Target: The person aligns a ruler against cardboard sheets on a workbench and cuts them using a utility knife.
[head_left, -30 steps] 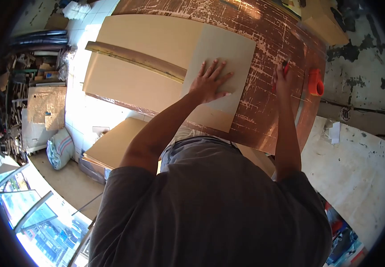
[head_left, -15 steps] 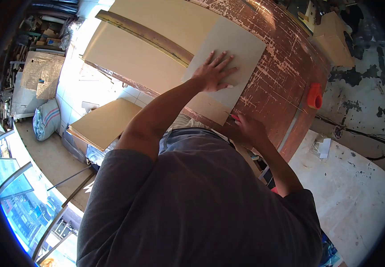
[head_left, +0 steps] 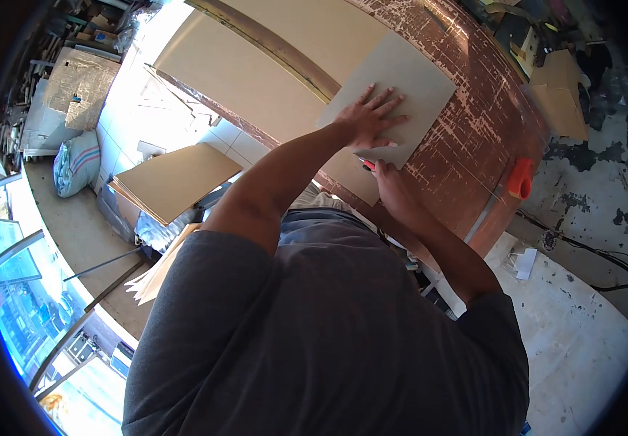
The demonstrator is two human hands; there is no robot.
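Note:
My left hand [head_left: 372,122] lies flat with its fingers spread on a grey sheet of board [head_left: 419,80]. That sheet overlaps a larger tan board [head_left: 256,102] on the worktable. Close by, my right hand [head_left: 395,190] is closed around a red utility knife [head_left: 368,166]. The knife's tip is at the grey sheet's near edge, over the tan board; the blade is too small to make out clearly. A long brown and gold strip [head_left: 270,45] rests on the tan board, its end close to the grey sheet.
The worktable [head_left: 466,160] has a scratched reddish-brown top. An orange-red tape dispenser-like object [head_left: 520,179] sits near its right edge. A stack of tan sheets [head_left: 176,182] stands at left, below table level. A cardboard box [head_left: 557,94] is at the upper right.
My right hand has moved up and left with the knife, along the grey sheet's near edge towards my left hand. My left hand stays pressed on the sheet. The whole view has shifted slightly.

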